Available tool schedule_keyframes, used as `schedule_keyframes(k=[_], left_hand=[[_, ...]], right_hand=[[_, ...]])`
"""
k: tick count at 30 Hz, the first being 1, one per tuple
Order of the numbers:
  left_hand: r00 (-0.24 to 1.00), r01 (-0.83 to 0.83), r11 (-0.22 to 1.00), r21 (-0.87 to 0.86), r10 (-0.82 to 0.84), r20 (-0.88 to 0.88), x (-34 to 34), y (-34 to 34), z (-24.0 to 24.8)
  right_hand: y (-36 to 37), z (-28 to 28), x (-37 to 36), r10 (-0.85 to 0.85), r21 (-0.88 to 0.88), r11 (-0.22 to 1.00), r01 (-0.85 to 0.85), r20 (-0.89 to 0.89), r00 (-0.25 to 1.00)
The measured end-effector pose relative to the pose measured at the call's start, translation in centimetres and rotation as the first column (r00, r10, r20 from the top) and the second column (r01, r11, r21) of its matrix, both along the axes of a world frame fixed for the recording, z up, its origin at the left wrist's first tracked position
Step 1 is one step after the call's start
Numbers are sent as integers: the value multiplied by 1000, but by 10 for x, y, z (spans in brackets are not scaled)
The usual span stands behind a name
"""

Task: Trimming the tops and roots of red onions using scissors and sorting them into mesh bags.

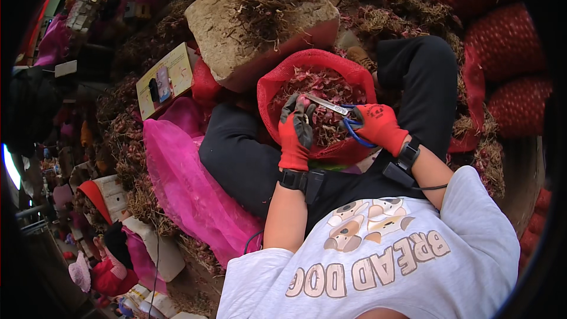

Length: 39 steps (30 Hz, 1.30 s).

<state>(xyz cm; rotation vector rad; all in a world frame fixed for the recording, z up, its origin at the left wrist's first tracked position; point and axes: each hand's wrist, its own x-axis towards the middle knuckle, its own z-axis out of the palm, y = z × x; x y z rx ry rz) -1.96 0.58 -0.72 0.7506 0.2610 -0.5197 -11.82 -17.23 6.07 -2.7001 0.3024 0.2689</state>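
Observation:
My left hand (pixel 295 130), in a red glove with dark fingers, is closed on a small reddish shallot (pixel 303 101) held up at the fingertips. From the other side my right hand (pixel 380 125), gloved in red, grips a pair of scissors (pixel 349 119) by its blue handles. The metal blades point left, and their tips are close to the shallot; whether they touch it I cannot tell. Both hands are over a red mesh bag (pixel 276 80) standing open between my legs. Dry reddish skins and trimmings (pixel 331 87) lie inside it.
A stone block (pixel 221 41) with a dried bunch (pixel 260 3) on it stands beyond the bag. Pink mesh (pixel 183 171) lies by my left leg, near a yellowish box (pixel 177 71) holding a phone (pixel 163 82). Full red sacks (pixel 508 38) are stacked right. Another person (pixel 112 272) sits far left.

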Motion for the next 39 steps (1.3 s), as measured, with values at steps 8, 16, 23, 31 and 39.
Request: schedule_keyframes(k=[8, 16, 23, 31, 39], left_hand=[[991, 74, 997, -21, -71, 112, -4, 4, 16], [981, 121, 983, 138, -139, 131, -3, 10, 28], [959, 161, 932, 326, -226, 173, -8, 15, 6], [976, 102, 958, 266, -148, 161, -3, 18, 27], [767, -499, 724, 476, 113, 632, -26, 115, 194]], right_hand=[[-4, -1, 7, -152, 293, 942, 165, -67, 986], [16, -11, 65, -88, 923, -66, 378, -383, 919], [17, -35, 58, -113, 949, -166, 268, -288, 951], [16, -10, 66, -115, 969, 30, 244, -239, 964], [-30, -49, 83, -390, 532, 819, 215, 242, 889]])
